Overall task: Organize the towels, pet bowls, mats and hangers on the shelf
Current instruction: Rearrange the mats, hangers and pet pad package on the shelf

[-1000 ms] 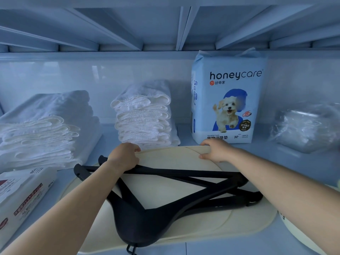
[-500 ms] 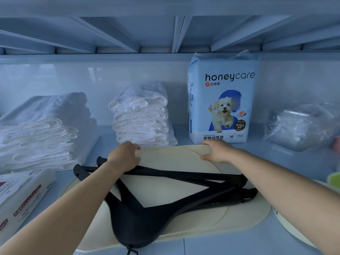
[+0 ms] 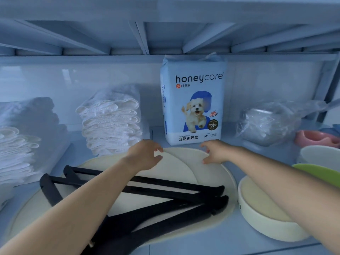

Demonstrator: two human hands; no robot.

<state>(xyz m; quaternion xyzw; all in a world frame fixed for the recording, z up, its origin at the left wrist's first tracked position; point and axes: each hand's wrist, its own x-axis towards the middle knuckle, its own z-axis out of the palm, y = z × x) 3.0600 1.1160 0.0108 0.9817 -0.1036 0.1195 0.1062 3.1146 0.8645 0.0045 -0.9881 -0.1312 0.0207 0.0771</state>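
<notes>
Cream mats point(image 3: 185, 162) lie stacked flat on the shelf, with black hangers point(image 3: 165, 192) lying across them. My left hand point(image 3: 145, 156) hovers over the mats' far edge, fingers loosely curled, holding nothing. Close to its right, my right hand point(image 3: 214, 151) is relaxed just above the same edge, also with nothing in it. Two stacks of white folded towels point(image 3: 110, 122) point(image 3: 20, 144) stand at the left. At the right sit a cream pet bowl point(image 3: 265, 218), a green bowl point(image 3: 320, 173), a white bowl point(image 3: 322, 155) and a pink bowl point(image 3: 316, 138).
A honeycare pet-pad pack point(image 3: 193, 102) stands upright behind the mats. A clear plastic bag holding a metal bowl point(image 3: 266, 124) lies at the back right. The shelf's upper deck is low overhead. A strip of bare shelf point(image 3: 211, 243) runs along the front.
Both hands have let go of the mats and hangers and lifted off them, moving toward the mats' far edge. The view has shifted right, bringing the bowls into sight.
</notes>
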